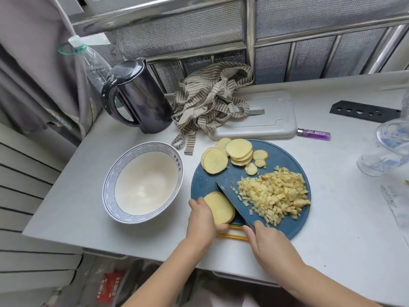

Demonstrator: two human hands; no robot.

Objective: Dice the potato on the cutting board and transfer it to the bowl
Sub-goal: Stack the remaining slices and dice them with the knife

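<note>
Potato stack (219, 208) in left fingers (195, 203), knife (230, 196) alongside

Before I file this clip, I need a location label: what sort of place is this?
Likely a home kitchen: electric kettle, cutting board with diced potato, and bowl on a counter.

The handle of the dark-bladed kitchen knife (233, 201) is wholly hidden inside the right hand (269, 242) that grips it; only the blade shows. The left hand (200, 220), holding the stack of pale yellow potato slices (220, 208) at the near edge of the round blue cutting board (285, 156), covers the stack's left side. Both hands hide part of the board's yellow handle (232, 237). The striped beige cloth (210, 100) covers the left end of the grey rectangular plastic tray (276, 116). The clear glassware (389, 149) at the right edge of the white table (332, 218) is blurred and cut off by the frame. The blue characters on the rim of the white ceramic bowl (178, 165) are too small to read.
</note>
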